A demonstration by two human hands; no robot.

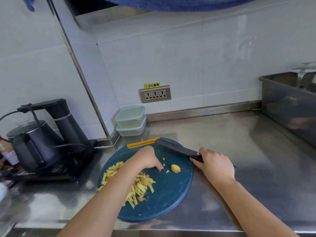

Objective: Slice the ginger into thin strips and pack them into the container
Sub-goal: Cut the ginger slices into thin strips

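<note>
A stainless-steel counter runs along a white tiled wall. A grey plastic tub stands at its far right, and a black electric kettle sits on its base at the left. Near the front edge lies a round blue cutting board with a yellow strip on its far rim.

The right hand is clenched round the black handle of a dark-bladed knife. It sits at the board's right edge, and the blade points back and left over the far part of the board.

Two lidded clear containers are stacked in the corner behind the board, below a wall socket.

The left hand reaches over the board's middle, fingers bent downward with the tips on the board among small scraps. Whether it pinches anything I cannot tell.

The cut ginger strips lie heaped on the board's left half, under and on both sides of the left forearm. One uncut ginger piece lies between the hands, just right of the left fingertips and apart from the knife.
</note>
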